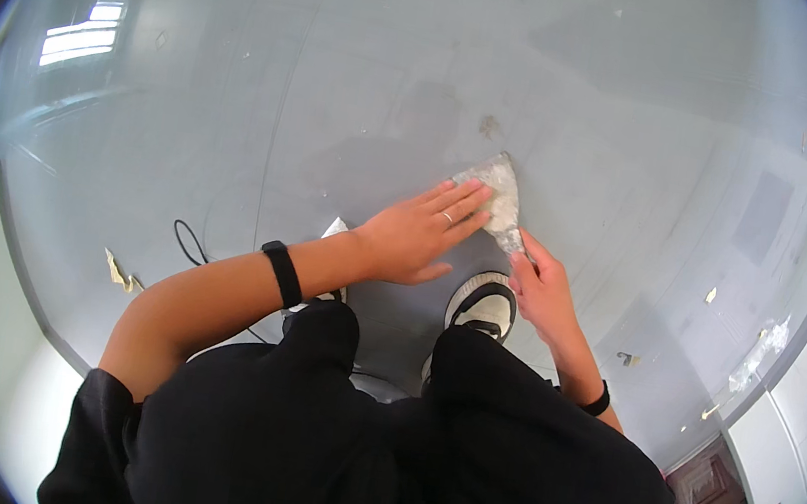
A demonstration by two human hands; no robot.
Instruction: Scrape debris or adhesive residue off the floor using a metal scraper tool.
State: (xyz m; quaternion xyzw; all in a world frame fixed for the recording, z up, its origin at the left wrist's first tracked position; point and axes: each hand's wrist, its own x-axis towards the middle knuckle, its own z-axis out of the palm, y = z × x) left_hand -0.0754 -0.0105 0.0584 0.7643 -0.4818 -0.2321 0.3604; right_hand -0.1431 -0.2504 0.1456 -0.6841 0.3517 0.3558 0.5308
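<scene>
A flat, roughly triangular thing (504,198), wrapped in crinkled clear plastic, is between my two hands above the grey floor (362,96); what is inside cannot be made out. Its narrow end is pinched between the thumb and fingers of my right hand (542,280). My left hand (420,235), with a ring on one finger, lies palm down with its fingertips over the wide part, the fingers slightly apart. The palm side of the left hand is hidden. A small brownish mark (490,127) shows on the floor just beyond the wrapped piece.
My shoes (484,303) are just below my hands. A thin black cable (187,240) loops at the left, near a torn yellowish scrap (115,271). More scraps (628,360) and crumpled clear plastic (760,352) lie at the right, by white cabinets (777,441) and a brown panelled door (713,501).
</scene>
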